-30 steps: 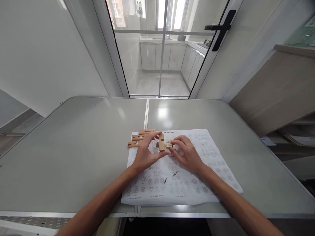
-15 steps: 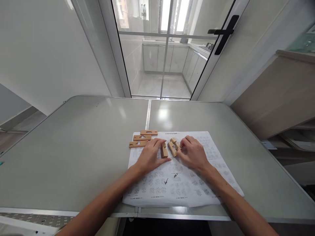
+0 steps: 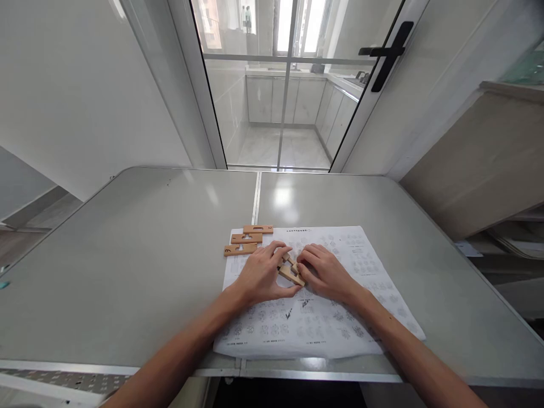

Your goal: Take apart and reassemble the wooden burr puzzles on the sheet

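Notched wooden puzzle pieces (image 3: 290,276) lie together at a slant over the printed sheet (image 3: 314,334), between my two hands. My left hand (image 3: 264,275) curls round them from the left, index finger at the far side and thumb at the near end. From the right, my right hand (image 3: 323,269) pinches the pieces at their right end; its fingertips partly cover them. How the pieces fit together is partly hidden. Up and left of my left hand, three flat slotted wooden pieces rest in a staggered stack: one marked 2 (image 3: 266,229), a middle one (image 3: 234,239) and a lower one (image 3: 232,250).
The grey folding table (image 3: 127,272) has a metal seam (image 3: 256,198) down its middle. Beyond its far edge stands a glass door with a black handle (image 3: 391,55). A wooden shelf unit (image 3: 480,153) is at the right. A small teal object (image 3: 4,284) sits at the left edge.
The separate upright block by my left hand and the pieces by my right hand are now together. My right hand has moved left, and the pieces have turned to a slant.
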Demonstrator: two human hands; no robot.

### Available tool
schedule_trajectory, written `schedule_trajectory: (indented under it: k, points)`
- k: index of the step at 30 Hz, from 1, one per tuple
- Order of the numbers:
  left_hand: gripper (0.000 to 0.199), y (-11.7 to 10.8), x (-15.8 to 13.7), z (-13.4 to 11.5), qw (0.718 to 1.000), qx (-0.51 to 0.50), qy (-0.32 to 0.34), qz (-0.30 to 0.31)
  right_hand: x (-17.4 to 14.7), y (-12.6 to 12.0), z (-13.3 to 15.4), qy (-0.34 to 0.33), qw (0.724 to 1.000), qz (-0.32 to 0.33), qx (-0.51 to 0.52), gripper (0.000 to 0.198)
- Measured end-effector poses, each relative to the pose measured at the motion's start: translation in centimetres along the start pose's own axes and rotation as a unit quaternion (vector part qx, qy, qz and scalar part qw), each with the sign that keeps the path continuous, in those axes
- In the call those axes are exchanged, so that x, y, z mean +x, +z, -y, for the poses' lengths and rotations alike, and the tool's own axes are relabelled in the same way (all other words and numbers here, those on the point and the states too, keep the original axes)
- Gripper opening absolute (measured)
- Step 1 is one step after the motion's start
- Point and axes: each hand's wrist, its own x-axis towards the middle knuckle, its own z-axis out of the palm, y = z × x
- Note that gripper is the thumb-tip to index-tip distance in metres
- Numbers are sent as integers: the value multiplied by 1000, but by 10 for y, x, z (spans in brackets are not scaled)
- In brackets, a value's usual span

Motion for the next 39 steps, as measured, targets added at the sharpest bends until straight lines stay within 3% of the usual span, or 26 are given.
schedule_trajectory:
  k: [7,11,16,25,30,35,39]
  points:
    - [72,2,-2,5,1000,12,7,7,-1,3,1,4,1000,-2,5,10]
    - [67,2,-2,11,1000,12,5,18,-1,2,1,21,1000,7,17,20]
    - [77,0,-1,10,1000,10,4,20,0,1,0,29,1000,-2,7,17]
    - [68,6,0,18,999,7,-39,-33,0,3,-9,105,992,-67,0,17]
    - [56,5,0,17,1000,-10,-9,3,0,3,-11,108,992,-63,25,22]
    - [63,3,-1,9,997,17,76,4,-1,5,-6,92,991,-29,89,24]
    - [85,2,0,9,998,37,49,-34,-1,9,-3,77,986,-18,145,20]
